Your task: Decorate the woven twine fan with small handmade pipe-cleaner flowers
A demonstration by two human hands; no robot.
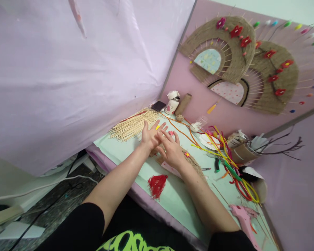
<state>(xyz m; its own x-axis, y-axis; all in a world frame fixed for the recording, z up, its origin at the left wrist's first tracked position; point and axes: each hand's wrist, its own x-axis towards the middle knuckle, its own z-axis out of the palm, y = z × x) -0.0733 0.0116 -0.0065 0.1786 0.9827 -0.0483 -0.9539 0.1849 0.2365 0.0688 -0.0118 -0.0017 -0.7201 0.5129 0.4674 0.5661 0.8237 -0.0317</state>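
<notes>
Seemingly, we held our left hand [150,138] palm-up above the twine-wrapped fan [195,164], fingers spread, so that our loosely spread right hand [172,150] could touch it, while the red tassel [157,185] lay at the fan's near side, probably for easy reach.

Short black sleeves [85,225], black top [149,230], lime-green lettering [129,237]

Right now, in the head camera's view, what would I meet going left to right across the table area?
Bundle of thin sticks → left hand → right hand → white disc → pink glue gun.
</notes>
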